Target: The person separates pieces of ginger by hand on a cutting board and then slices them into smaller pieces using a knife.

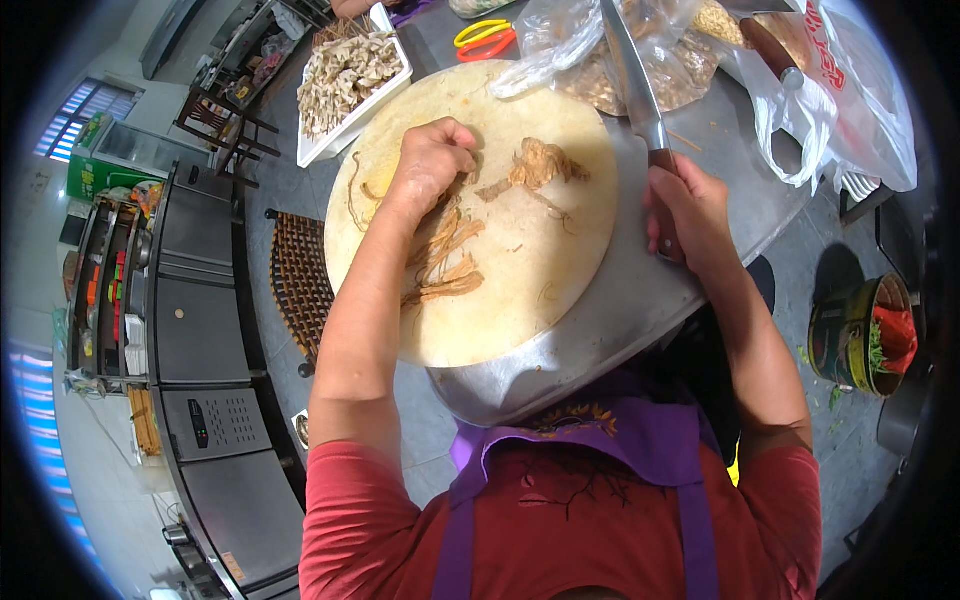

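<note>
My left hand is over the left half of a round, pale cutting board, its fingers bent and pinching a small brown piece of what looks like dried root. Below it, partly hidden by my forearm, lie long split strips of dried root. A crumpled, knotty root clump rests right of the hand, with thin rootlets beside it. My right hand grips the wooden handle of a large kitchen knife. Its blade points away from me, beyond the board's right edge.
A white tray of pale cut pieces stands at the far left. Scissors with yellow and red handles lie behind the board. Clear plastic bags and a second wooden knife handle are at the far right. Another person's arm shows beyond.
</note>
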Demonstrator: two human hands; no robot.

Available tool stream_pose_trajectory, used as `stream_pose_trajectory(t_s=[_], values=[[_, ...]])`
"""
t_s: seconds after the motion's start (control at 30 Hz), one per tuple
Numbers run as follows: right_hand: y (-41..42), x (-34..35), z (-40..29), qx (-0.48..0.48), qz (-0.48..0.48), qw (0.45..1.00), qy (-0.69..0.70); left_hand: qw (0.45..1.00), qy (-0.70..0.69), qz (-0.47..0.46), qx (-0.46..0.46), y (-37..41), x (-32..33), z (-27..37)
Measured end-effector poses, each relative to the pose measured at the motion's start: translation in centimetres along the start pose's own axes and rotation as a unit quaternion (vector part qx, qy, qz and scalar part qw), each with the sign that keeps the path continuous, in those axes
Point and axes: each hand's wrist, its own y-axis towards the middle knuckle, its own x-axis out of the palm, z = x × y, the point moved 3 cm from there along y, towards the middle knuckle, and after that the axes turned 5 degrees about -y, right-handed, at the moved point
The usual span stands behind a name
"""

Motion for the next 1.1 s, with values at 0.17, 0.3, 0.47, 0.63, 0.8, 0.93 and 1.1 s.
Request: stream_pose_trajectory(t_s=[0.17,0.3,0.47,0.63,0.8,0.93,1.1], values=[[-0.1,0.1,-0.2,0.005,0.003,1.000,-0.008,0.996,-0.083,0.008,0.024,-0.3,-0.6,0.0],[-0.2,0.2,-0.2,0.006,0.016,1.000,0.002,0.994,0.078,-0.067,0.046,-1.7,0.4,1.3],[-0.2,0.2,-0.2,-0.005,0.014,1.000,0.006,0.958,0.240,-0.083,0.134,-3.6,2.0,2.2],[-0.2,0.0,0.0,0.009,0.010,1.000,0.002,0.975,0.179,-0.071,0.114,-3.1,2.2,1.7],[-0.2,0.2,-0.1,0.007,0.004,1.000,0.014,0.984,-0.165,-0.060,0.032,-2.3,-0.4,1.3],[-0.1,0.1,0.0,0.004,0.005,1.000,0.004,0.964,-0.254,-0.063,0.041,-2.4,-0.9,0.9],[-0.1,0.1,0.0,0.000,0.003,1.000,-0.004,0.976,-0.210,-0.052,0.028,-2.4,0.1,0.3]])
